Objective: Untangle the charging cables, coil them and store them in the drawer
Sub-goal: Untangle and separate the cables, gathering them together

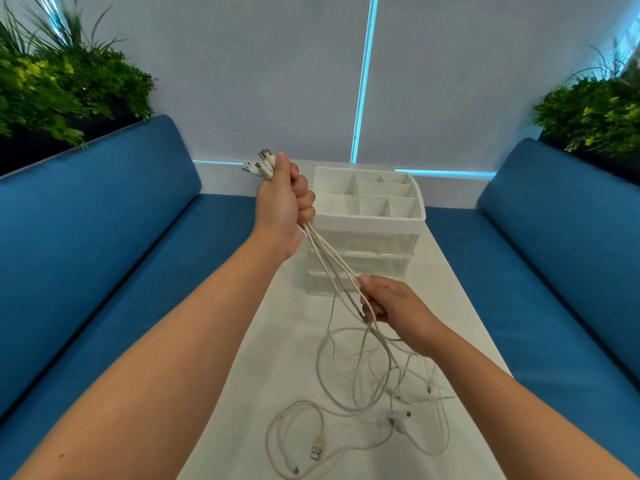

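Step in hand: I was on the untangling, nowhere near coiling or storing yet
Left hand: my left hand (285, 199) was raised and clenched around a bunch of cables (332, 268) just below their plugs (260, 165), which stuck out above my thumb
Right hand: my right hand (388, 306) was lower and nearer to me, fingers closed loosely around the same strands, pinching them where they ran down from the left fist
Cables: white and cream leads ran taut between my two hands, then fell slack below the right one into crossing loops on the white surface (287, 341)
Loose ends: several small connectors lay at the right of the pile, and a USB plug (316, 451) rested near my edge of the surface inside a cream loop
How many: I could not count the leads for sure; the loops overlapped too much
Organiser: the white drawer unit (367, 233) stood beyond my hands on the surface, its open top tray empty, the clear drawers (363, 263) below looking shut
Surroundings: blue seats (104, 220) ran along both sides
Next move, as I judged it: keep the plug ends clamped in the left hand and slide the right hand down the strands to comb the loops apart, stopping at any snag and not yanking it tight
After that: single out one lead, wind it, and the drawer would need pulling open first
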A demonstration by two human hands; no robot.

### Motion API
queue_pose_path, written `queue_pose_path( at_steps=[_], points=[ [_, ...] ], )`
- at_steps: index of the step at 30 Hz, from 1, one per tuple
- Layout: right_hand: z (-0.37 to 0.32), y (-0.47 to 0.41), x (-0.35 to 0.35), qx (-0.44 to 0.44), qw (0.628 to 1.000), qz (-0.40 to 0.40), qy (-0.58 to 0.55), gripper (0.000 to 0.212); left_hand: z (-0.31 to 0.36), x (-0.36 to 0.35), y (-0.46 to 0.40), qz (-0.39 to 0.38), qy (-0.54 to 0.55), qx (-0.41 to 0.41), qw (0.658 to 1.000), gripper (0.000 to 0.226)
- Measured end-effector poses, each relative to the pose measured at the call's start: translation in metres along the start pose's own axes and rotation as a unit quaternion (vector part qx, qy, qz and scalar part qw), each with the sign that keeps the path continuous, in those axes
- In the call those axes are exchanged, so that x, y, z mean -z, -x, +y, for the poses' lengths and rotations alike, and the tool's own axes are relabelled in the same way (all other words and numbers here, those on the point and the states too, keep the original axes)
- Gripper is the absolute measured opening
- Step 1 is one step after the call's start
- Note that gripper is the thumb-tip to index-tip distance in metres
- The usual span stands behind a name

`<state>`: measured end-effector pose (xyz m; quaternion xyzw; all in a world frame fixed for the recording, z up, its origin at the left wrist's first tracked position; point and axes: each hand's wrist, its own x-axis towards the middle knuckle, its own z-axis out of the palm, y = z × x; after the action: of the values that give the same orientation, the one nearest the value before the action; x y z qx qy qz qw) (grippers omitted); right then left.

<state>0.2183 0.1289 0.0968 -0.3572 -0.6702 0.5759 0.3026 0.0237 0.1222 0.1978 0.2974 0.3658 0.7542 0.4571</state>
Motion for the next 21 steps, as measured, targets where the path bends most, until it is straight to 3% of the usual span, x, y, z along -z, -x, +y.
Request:
queue_pose_path(
  at_steps=[1,3,6,9,13,21],
  points=[
    [0.001,0.0,0.002,0.004,1.0,0.014,0.027,0.041,-0.001,0.0,-0.001,0.0,-0.004,-0.001,1.0,0.04],
    [0.002,-0.003,0.002,0.034,0.982,0.027,0.185,0.04,-0.004,0.0,0.0,-0.001,-0.014,-0.001,1.0,0.04],
    [0.004,-0.009,0.006,0.032,0.916,0.005,0.399,0.041,-0.007,0.0,0.001,0.004,-0.017,0.0,1.0,0.039],
    [0.008,-0.006,0.014,0.03,0.934,0.005,0.356,0.048,-0.002,0.003,0.0,0.019,-0.006,0.0,1.0,0.04],
    [0.014,-0.004,0.006,0.077,0.82,-0.038,0.566,0.043,-0.004,0.004,0.003,0.019,-0.02,0.004,1.0,0.04],
    [0.041,-0.003,0.01,0.053,0.941,-0.009,0.335,0.032,0.002,0.003,0.005,0.016,-0.015,-0.003,1.0,0.039]
  ],
)
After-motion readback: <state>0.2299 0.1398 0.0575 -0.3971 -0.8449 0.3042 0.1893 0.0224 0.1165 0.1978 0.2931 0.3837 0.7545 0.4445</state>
